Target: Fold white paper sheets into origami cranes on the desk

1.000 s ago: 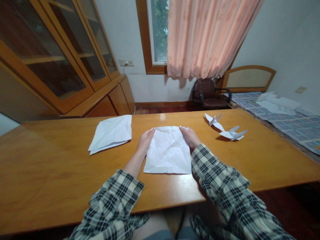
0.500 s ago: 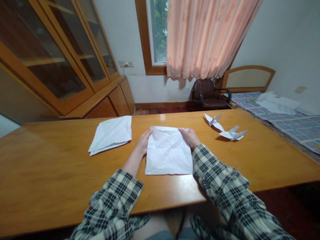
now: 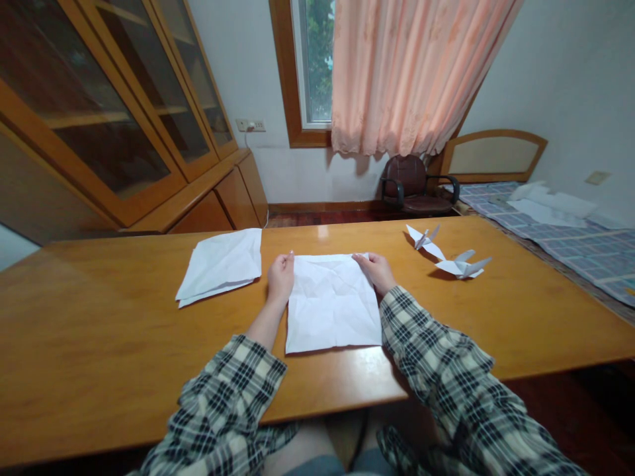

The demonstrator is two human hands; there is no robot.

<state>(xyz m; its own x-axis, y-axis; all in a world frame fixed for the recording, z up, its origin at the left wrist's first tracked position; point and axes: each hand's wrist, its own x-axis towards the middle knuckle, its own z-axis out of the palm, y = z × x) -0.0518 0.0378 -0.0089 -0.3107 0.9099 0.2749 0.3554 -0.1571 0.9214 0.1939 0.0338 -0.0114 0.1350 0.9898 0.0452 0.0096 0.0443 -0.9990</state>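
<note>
The table (image 3: 124, 370) extends below everything, and over its near part is the creased white sheet (image 3: 335, 304). From this sheet, a stack (image 3: 221, 268) of paper lies at about ten o'clock, and two paper cranes (image 3: 462, 267) stand at about two o'clock. The left hand (image 3: 281, 277) grips the sheet's corner between ten and eleven o'clock, while the right hand (image 3: 378, 272) pinches it near one o'clock.

Loose plaid shirt in black and cream, crossed by thin pale lines. The left sleeve (image 3: 223, 390) ends in a wide cuff partway down the forearm; the right sleeve (image 3: 441, 357) is rumpled and reaches near the wrist. Both hands (image 3: 281, 276) are bare. Blue-grey cloth (image 3: 317, 467) shows at the lap.
</note>
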